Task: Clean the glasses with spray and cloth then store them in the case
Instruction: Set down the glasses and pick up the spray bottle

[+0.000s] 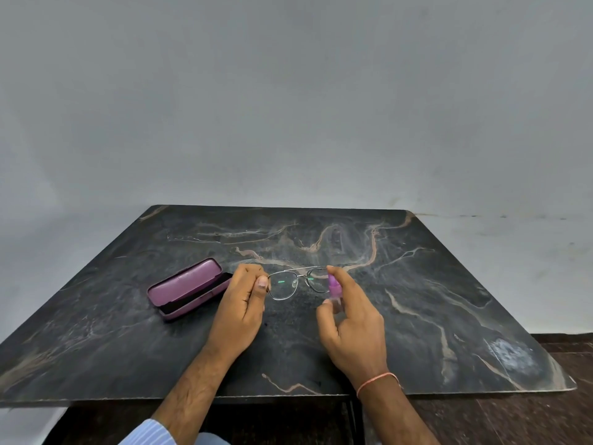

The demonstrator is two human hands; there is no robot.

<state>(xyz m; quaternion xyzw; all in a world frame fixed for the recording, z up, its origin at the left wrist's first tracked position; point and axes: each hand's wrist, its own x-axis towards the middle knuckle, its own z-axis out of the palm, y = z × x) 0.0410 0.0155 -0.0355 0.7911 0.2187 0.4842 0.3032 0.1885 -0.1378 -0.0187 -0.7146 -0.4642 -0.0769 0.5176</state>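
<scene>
Thin metal-framed glasses (290,284) are held up over the middle of the dark marble table (128,342). My left hand (240,309) pinches their left edge between thumb and fingers. My right hand (353,322) grips a small purple spray bottle (333,289) just in front of the right lens, with the forefinger on top of its cap. A purple glasses case (187,289) lies open on the table to the left of my left hand. I see no cloth.
The table's back edge meets a plain grey wall (288,107). A pale scuffed patch (510,351) marks the table's near right corner. Dark floor (529,419) shows below the front edge.
</scene>
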